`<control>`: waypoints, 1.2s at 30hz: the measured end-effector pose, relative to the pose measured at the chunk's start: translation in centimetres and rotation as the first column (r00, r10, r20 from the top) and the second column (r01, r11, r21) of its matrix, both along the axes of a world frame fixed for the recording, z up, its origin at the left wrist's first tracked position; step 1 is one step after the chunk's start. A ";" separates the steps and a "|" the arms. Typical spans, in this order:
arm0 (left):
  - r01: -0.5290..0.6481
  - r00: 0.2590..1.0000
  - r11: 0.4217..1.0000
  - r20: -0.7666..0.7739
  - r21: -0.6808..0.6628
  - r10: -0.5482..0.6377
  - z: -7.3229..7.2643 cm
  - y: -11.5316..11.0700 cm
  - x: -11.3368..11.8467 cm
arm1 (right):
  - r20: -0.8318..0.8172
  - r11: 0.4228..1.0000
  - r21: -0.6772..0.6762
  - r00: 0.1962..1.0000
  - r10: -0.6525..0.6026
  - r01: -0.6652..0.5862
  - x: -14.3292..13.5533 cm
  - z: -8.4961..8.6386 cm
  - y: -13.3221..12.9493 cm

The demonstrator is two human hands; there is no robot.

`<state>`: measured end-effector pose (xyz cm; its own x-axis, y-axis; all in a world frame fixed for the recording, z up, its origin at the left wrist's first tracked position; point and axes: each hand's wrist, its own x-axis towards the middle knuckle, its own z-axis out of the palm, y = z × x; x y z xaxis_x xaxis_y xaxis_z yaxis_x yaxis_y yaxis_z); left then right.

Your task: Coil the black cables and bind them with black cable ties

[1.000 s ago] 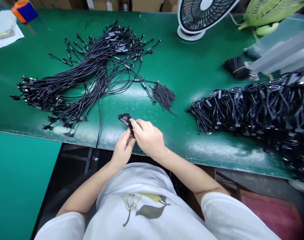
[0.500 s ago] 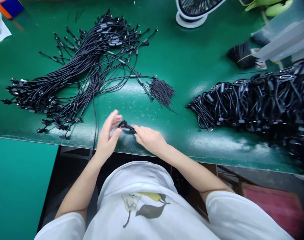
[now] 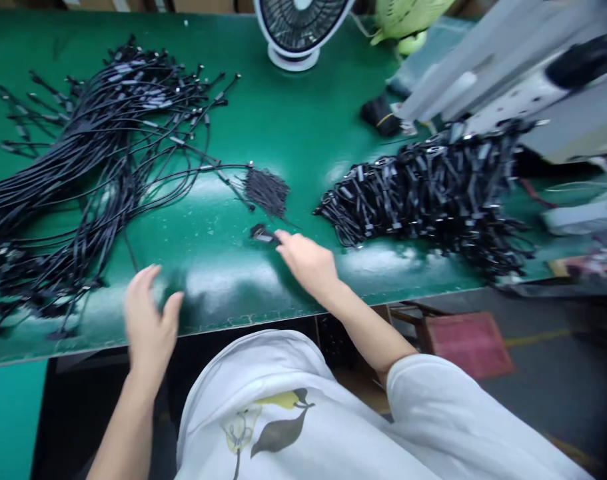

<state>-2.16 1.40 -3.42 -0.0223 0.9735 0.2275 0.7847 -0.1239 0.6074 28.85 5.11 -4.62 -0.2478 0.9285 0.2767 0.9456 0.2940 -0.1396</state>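
Over the near half of the glossy green worktop, the right hand grips a small, compact black bundle of folded cable between thumb and fingers, with one end jutting free. The left hand is open, its thumb well apart from the fingers and nothing visible in it; it is close to the connector ends of a large heap of long, loose black cables with grey sleeves.

To handle this well, I would keep the pinch firm so that the folds cannot spring loose, yet light enough not to crush the plugs. The left hand would do best to take any cable singly and near its end (the heap looks ready to tangle).

The bundle's free end points left and slightly toward the far side, and its long axis runs nearly along the worktop's front edge. It sits just nearer the person than a small pile of thin black ties, and left of the dense row of bundled black cables. Blur hides whether it touches the surface.
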 end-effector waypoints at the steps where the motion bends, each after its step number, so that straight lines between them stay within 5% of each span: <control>1: -0.109 0.990 0.994 -0.089 -0.017 0.107 -0.5 -1.3 -1.2 | -0.030 0.990 0.061 0.992 -0.124 0.125 2.3 0.4 0.3; 4: -0.259 0.944 0.959 -0.240 -0.112 0.227 -2.0 -5.7 -3.7 | -0.126 0.880 0.250 0.914 -0.384 0.404 8.8 1.7 1.5; 7: -0.285 0.931 0.952 -0.269 -0.112 0.247 -2.7 -8.5 -4.1 | -0.156 0.783 0.321 0.845 -0.511 0.533 13.3 2.1 3.5; 10: -0.321 0.936 0.937 -0.201 -0.139 0.291 -3.0 -9.1 -4.0 | -0.163 0.759 0.311 0.819 -0.550 0.571 15.3 1.9 5.1; 13: -0.365 0.931 0.898 -0.088 -0.244 0.354 -3.2 -9.0 -4.4 | -0.198 0.727 0.349 0.805 -0.560 0.591 14.2 2.4 5.2; 16: -0.329 0.861 0.840 0.229 -0.432 0.455 -2.7 -9.3 -4.6 | -0.214 0.810 0.397 0.901 -0.377 0.432 8.8 3.5 4.0; 18: -0.211 0.710 0.812 0.485 -0.545 0.510 -1.4 -9.6 -4.3 | -0.184 0.967 0.249 0.983 -0.006 0.053 2.8 4.3 2.6; 19: -0.134 0.634 0.808 0.577 -0.573 0.514 -0.4 -9.7 -4.0 | -0.183 0.976 0.121 0.962 0.203 -0.183 -0.6 4.6 1.8; 21: -0.001 0.537 0.823 0.694 -0.568 0.479 2.2 -9.8 -3.3 | -0.175 0.830 -0.027 0.820 0.544 -0.557 -7.8 5.2 0.7; 23: 0.080 0.480 0.850 0.767 -0.521 0.425 5.1 -9.9 -2.9 | -0.171 0.625 -0.022 0.619 0.766 -0.780 -14.4 5.5 1.3; 24: 0.090 0.448 0.868 0.798 -0.489 0.403 6.5 -9.9 -2.9 | -0.164 0.553 -0.014 0.547 0.821 -0.833 -17.2 5.5 2.4; 26: 0.049 0.390 0.906 0.843 -0.421 0.371 8.8 -9.8 -3.6 | -0.139 0.526 -0.060 0.529 0.837 -0.849 -21.3 5.1 6.4; 28: -0.022 0.355 0.936 0.873 -0.351 0.335 9.9 -9.6 -5.0 | -0.069 0.661 -0.179 0.679 0.730 -0.729 -23.5 5.0 11.3; 30: -0.048 0.348 0.963 0.900 -0.264 0.264 10.0 -9.3 -6.6 | -0.068 0.735 -0.232 0.764 0.642 -0.637 -24.4 5.9 15.4; 32: -0.026 0.371 0.984 0.912 -0.179 0.176 9.5 -9.1 -8.0 | -0.150 0.741 -0.104 0.747 0.647 -0.663 -24.7 8.2 17.4; 36: -0.007 0.456 0.996 0.887 -0.087 0.081 8.6 -9.3 -9.6 | -0.294 0.668 0.357 0.600 0.744 -0.653 -25.1 15.8 16.7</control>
<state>-11.73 -7.93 5.16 -0.2193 0.9757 -0.0011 -0.1823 -0.0398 0.9824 3.76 21.76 11.13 -0.6271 0.4294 0.6499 0.3110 0.9030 -0.2965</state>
